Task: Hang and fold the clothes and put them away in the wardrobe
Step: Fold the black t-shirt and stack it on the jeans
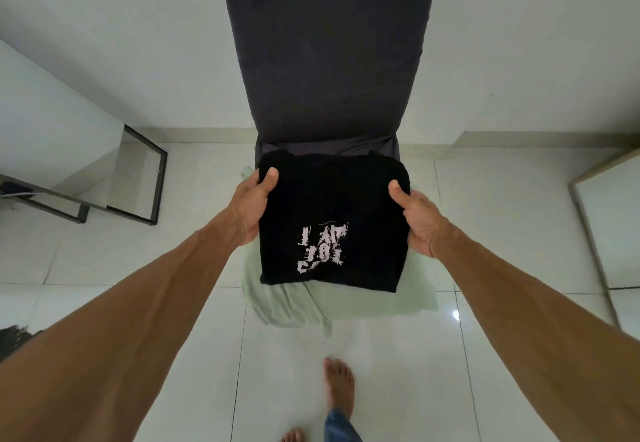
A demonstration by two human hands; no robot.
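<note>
A folded black T-shirt [332, 206] with a white print on its front is held flat between both hands, over a chair seat. My left hand [252, 206] grips its left edge, thumb on top. My right hand [417, 220] grips its right edge the same way. Under the shirt lies a pale green garment [277, 299], spread over the seat and hanging off its front. The wardrobe is not clearly in view.
The dark fabric chair back [329, 54] rises behind the shirt against a white wall. A black metal frame table [138, 178] stands at the left. A light wooden furniture edge [588, 227] runs along the right. My bare feet [339, 389] stand on the glossy white tiled floor.
</note>
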